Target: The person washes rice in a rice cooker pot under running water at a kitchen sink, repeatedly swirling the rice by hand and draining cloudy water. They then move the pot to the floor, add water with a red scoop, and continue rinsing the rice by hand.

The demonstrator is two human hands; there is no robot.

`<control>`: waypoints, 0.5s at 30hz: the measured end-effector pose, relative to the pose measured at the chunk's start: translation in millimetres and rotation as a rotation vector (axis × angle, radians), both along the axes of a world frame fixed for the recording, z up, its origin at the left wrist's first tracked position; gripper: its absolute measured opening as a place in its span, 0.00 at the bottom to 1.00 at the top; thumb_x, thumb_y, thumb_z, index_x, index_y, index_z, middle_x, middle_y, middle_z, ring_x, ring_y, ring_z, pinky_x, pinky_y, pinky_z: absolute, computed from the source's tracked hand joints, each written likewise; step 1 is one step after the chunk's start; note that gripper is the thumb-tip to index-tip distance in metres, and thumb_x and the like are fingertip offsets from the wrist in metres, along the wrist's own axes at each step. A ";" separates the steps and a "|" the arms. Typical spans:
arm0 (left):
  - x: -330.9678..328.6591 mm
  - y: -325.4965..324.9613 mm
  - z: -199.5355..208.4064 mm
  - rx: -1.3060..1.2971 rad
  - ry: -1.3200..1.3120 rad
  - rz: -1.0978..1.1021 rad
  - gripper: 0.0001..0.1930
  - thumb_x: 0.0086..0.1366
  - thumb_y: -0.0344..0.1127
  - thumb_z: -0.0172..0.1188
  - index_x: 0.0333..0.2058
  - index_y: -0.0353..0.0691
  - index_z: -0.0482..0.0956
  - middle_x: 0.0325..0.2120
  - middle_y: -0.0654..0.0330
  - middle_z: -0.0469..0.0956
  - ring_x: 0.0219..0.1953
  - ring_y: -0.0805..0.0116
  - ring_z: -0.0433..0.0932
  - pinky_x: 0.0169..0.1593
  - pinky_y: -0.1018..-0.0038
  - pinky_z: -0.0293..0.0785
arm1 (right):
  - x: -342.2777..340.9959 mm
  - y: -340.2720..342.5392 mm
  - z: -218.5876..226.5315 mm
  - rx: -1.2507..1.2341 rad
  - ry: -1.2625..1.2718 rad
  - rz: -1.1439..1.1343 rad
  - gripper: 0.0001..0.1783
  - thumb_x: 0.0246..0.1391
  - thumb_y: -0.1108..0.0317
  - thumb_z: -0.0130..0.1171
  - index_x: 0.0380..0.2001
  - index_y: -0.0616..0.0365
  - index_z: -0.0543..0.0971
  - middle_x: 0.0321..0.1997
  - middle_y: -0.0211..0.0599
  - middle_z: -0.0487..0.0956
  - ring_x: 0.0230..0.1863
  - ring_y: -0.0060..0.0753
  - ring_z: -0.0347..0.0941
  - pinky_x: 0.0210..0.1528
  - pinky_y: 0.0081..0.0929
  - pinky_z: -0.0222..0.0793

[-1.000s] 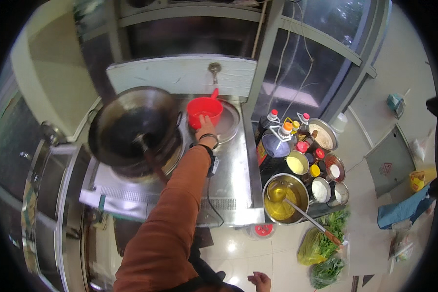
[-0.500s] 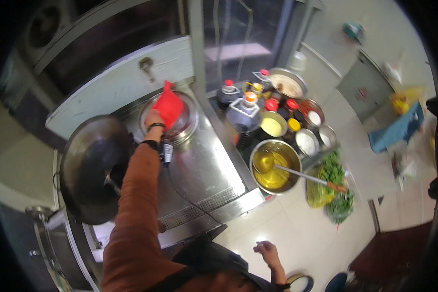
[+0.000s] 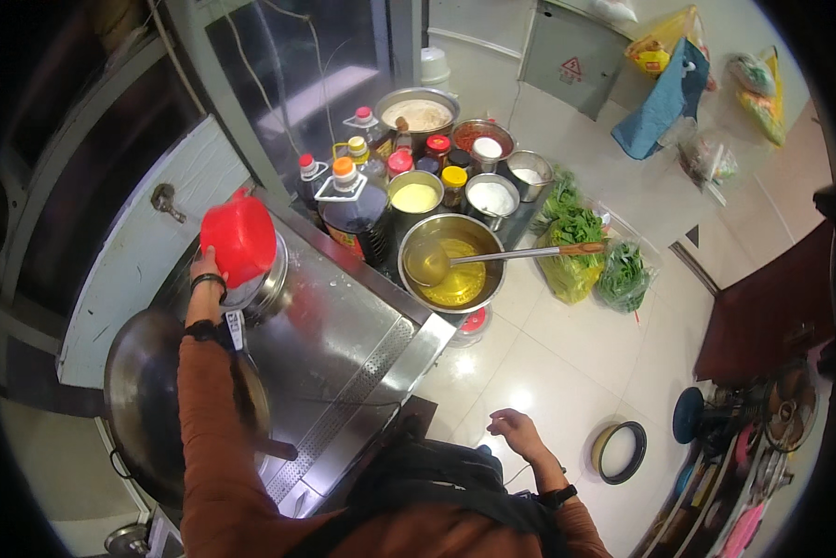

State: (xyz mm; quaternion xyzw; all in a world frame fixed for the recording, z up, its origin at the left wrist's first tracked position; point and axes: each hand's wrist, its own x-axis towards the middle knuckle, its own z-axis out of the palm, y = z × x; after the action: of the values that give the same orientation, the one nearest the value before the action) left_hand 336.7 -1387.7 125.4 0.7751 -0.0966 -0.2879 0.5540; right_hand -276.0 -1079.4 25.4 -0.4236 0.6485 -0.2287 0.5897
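At the far left, my left hand grips a red plastic scoop by its near side. It is held tilted above a round steel pot, which it partly hides. A big dark wok sits beside the pot, under my left forearm. My right hand hangs over the tiled floor with loosely bent fingers and nothing in it. Ahead of it stands a steel basin of yellow oil, with a long-handled ladle resting across its rim.
Large bottles, jars and bowls of powders crowd around the basin. Bagged leafy greens lie on the floor to the right. A round container with white contents stands near my right arm, close to a loaded rack.
The view has swung to the right, so the stove sits further left. My left hand still holds the red scoop, now turned with its rounded side showing more. My right hand stays low and free.
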 end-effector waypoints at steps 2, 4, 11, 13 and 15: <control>-2.0 13.4 4.9 0.105 -0.153 -0.244 0.16 0.59 0.46 0.62 0.40 0.42 0.77 0.30 0.60 0.76 0.27 0.62 0.75 0.22 0.68 0.71 | -0.7 7.3 -2.0 -0.042 -0.012 -0.005 0.13 0.57 0.67 0.54 0.42 0.65 0.76 0.33 0.43 0.82 0.37 0.31 0.80 0.41 0.25 0.74; -8.8 38.0 15.7 0.145 -0.646 -0.519 0.18 0.56 0.48 0.64 0.34 0.38 0.75 0.23 0.55 0.74 0.22 0.60 0.72 0.27 0.64 0.70 | -3.2 15.1 -5.1 -0.072 -0.060 -0.025 0.13 0.57 0.67 0.53 0.42 0.65 0.76 0.33 0.42 0.82 0.37 0.31 0.80 0.42 0.26 0.73; -121.6 165.1 112.6 0.069 -1.125 -1.038 0.14 0.60 0.40 0.60 0.33 0.33 0.73 0.25 0.53 0.74 0.29 0.63 0.73 0.36 0.67 0.70 | -36.6 50.4 -9.4 -0.299 -0.021 -0.008 0.14 0.61 0.66 0.51 0.43 0.66 0.74 0.34 0.39 0.80 0.37 0.26 0.78 0.42 0.24 0.73; -178.9 190.2 148.5 -0.028 -0.965 -1.187 0.08 0.61 0.33 0.59 0.32 0.34 0.71 0.27 0.63 0.72 0.31 0.72 0.69 0.36 0.74 0.68 | -50.8 62.3 0.3 -0.360 0.012 -0.110 0.15 0.61 0.65 0.52 0.44 0.65 0.74 0.32 0.38 0.80 0.35 0.27 0.77 0.40 0.24 0.72; -244.4 214.0 177.0 0.021 -0.955 -1.289 0.07 0.59 0.29 0.59 0.32 0.34 0.69 0.27 0.64 0.70 0.30 0.74 0.68 0.36 0.78 0.66 | -79.1 81.2 18.3 -0.496 0.048 -0.228 0.17 0.59 0.61 0.54 0.46 0.62 0.74 0.37 0.43 0.80 0.39 0.38 0.77 0.44 0.30 0.72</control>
State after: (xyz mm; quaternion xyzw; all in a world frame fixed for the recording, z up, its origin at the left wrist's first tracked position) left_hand 92.3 -1173.7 302.4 0.6116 -0.7492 -0.1892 0.1701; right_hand -355.1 -998.2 43.7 -0.4846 0.6301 -0.4352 0.4228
